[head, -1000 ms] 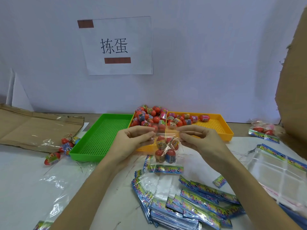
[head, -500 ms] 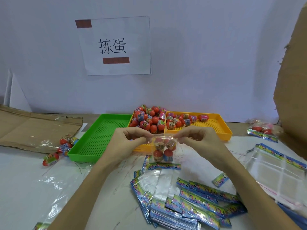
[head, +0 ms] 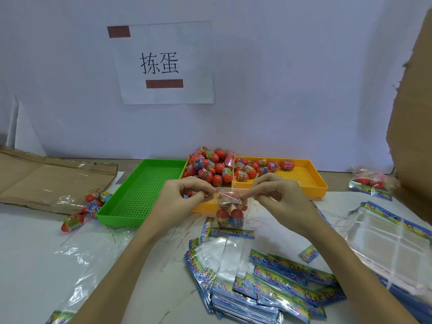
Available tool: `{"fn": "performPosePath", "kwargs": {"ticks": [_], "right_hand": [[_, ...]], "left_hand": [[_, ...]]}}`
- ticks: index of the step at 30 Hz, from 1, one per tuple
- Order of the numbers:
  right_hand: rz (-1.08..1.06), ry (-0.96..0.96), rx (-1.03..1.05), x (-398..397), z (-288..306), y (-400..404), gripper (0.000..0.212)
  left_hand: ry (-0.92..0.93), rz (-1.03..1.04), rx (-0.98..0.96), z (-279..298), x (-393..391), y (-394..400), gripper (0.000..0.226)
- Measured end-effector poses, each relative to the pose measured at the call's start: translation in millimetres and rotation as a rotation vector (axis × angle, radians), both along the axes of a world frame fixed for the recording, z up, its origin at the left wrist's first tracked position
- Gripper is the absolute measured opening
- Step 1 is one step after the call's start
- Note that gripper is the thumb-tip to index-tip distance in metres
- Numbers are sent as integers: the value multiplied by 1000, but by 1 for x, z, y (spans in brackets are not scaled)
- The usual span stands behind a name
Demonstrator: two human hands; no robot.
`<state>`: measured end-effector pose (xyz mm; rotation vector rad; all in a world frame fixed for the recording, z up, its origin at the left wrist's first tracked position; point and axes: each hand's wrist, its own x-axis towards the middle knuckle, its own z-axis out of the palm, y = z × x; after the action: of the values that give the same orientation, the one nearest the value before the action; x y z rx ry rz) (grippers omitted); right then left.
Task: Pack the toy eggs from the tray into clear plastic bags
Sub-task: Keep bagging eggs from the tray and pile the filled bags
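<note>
On the table [head: 35, 253] the yellow tray [head: 311, 181] sits well stocked with loose toy eggs [head: 215, 167]. Above its near edge I hold a clear bag [head: 230, 206] with eggs inside; my left hand [head: 180, 202] and right hand [head: 278, 197] each pinch its folded mouth. I judge I'm sealing it; next, press the flap flat, then set it aside

Place: a small packing station for hand work, not a home.
Sign: a paper sheet [head: 163, 63] with two Chinese characters is taped on the plain wall.
Below the sign: sorting trays, green [head: 140, 195] and orange [head: 301, 181].
Right of the sign: cardboard [head: 413, 108].
Front of the trays: piles of empty bags [head: 268, 284].
</note>
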<state>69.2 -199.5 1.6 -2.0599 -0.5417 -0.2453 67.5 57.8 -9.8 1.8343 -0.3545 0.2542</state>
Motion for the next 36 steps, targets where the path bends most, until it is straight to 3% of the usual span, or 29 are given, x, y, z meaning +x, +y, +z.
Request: {"fn": "performPosePath", "kwargs": {"ticks": [6,8,12,14,16,18,20,24,26,29,33,36], "right_hand": [[-25,-45,-30,-2,1,3,31],[-25,-66,-25,-2,1,4,33],[16,-104,-20,-2,0,6,36],[58,-114,-11,-4,0,9,37],[99,-116,4,-5,-1,12,36],[94,-98,33,-4,-3,14,35],[42,-52,95,-2,-6,14,33],[22,207,294,0,-8,16,9],[11,242,211,0,-10,15,17],[-69,198,165,0,-11,16,13],[-94,282,361,-1,-9,18,10],[-106,296,358,-2,-7,19,13]], "left_hand": [[51,-27,-58,1,1,1,7],[36,40,4,1,1,-1,13],[-224,198,97,-1,-2,-11,27],[-262,91,140,-1,-5,-16,26],[-159,-28,185,-1,-7,-21,32],[-81,-57,186,-3,-7,-26,23],[-55,-22,114,-4,-7,-28,11],[33,67,-134,-5,-5,-28,6],[117,89,-291,-4,-6,-32,9],[208,97,-496,1,-8,-33,9],[291,52,-558,2,-7,-29,11],[300,33,-530,-1,-5,-30,12]]}}
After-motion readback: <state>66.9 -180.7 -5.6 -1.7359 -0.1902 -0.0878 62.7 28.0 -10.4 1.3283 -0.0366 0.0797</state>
